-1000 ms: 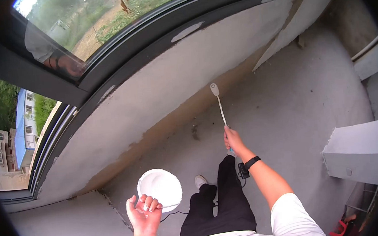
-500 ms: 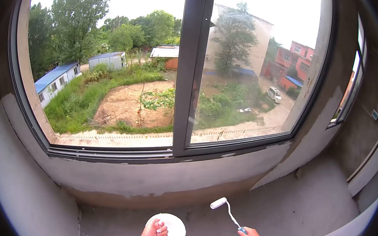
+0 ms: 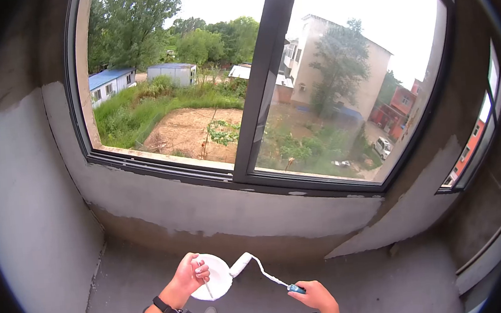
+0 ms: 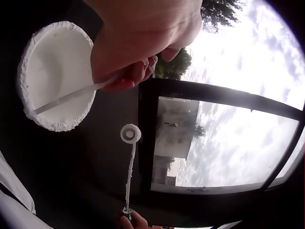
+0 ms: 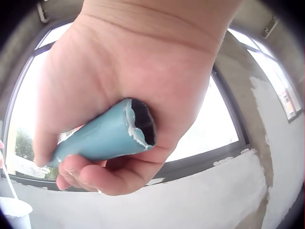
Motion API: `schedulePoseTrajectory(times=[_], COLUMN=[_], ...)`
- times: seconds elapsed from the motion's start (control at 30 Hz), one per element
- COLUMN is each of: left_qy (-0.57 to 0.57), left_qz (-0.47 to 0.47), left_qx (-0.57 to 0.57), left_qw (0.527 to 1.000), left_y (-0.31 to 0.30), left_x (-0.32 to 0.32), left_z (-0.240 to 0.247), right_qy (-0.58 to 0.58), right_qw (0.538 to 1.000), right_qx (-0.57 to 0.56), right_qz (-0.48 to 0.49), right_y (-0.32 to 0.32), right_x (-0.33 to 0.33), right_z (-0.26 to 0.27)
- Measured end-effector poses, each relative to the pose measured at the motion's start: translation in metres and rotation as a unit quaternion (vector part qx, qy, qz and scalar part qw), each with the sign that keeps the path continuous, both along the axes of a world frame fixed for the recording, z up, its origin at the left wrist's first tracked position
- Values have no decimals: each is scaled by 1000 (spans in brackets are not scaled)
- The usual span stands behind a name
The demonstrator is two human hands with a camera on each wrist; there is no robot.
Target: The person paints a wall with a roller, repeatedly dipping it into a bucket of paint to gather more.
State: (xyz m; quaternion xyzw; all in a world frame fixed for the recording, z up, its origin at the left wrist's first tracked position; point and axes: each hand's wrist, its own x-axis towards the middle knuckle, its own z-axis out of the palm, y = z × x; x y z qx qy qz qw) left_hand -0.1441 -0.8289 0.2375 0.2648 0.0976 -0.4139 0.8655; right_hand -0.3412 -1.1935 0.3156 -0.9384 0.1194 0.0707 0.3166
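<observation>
My left hand (image 3: pixel 189 274) grips the white bail of a bucket (image 4: pixel 23 78), fingers curled round it. Thick white paint crusts the bucket's rim, and its inside is white too. The bail (image 4: pixel 66 98) runs from the rim up into the fist in the left wrist view. My right hand (image 3: pixel 319 299) holds a paint roller by its blue handle (image 5: pixel 97 137), whose hollow end faces the wrist camera. White paint coats the bent rod (image 3: pixel 265 272) and the roller sleeve (image 3: pixel 241 265). In the head view, the sleeve overlaps the bucket's right edge.
Ahead is a wide dark-framed window (image 3: pixel 246 177). Below it the wall (image 3: pixel 207 210) is pale with a brown unpainted band at the bottom. A side wall (image 3: pixel 22 204) stands on the left. A smaller window (image 3: pixel 473 150) lies right. Grey floor (image 3: pixel 360 283) spreads beneath.
The head view has tilted up from the floor to the window, then turned slightly. The roller has come left, from apart over the floor to the bucket's edge. Both hands keep their holds.
</observation>
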Motion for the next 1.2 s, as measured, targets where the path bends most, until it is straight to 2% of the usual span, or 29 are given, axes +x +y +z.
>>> schedulePoseTrajectory(times=[0.2,0.27,0.33,0.5,0.63,0.67,0.73,0.8,1.07,1.2], left_qy=[-37,-40,-51,-62,-57,-62,-46,-61,-62,-65], left_qz=[13,15,20,-6,-27,-25,-29,-29,-31,-22], left_qx=[16,19,7,-1,-34,-26,-59,-40,-41,-43], left_qw=[999,999,998,998,997,997,997,997,997,997], left_y=[11,19,20,39,54,57,66,69,79,83], left_x=[-37,-47,-51,-58,-56,-55,-52,-50,-37,-27], left_z=[49,55,64,74,78,81,79,86,86,88], right_qy=[-28,16,-7,18,52,4,50,22,53,16], right_qw=[989,978,972,965,966,967,963,960,936,919], right_qx=[-36,-69,-48,-60,-91,-75,-118,-139,-213,-241], right_qz=[139,196,231,256,238,244,239,243,277,310], right_y=[15,30,37,62,76,77,94,100,151,175], right_x=[4,14,17,20,21,20,25,27,58,77], right_z=[26,37,28,32,44,41,57,56,71,64])
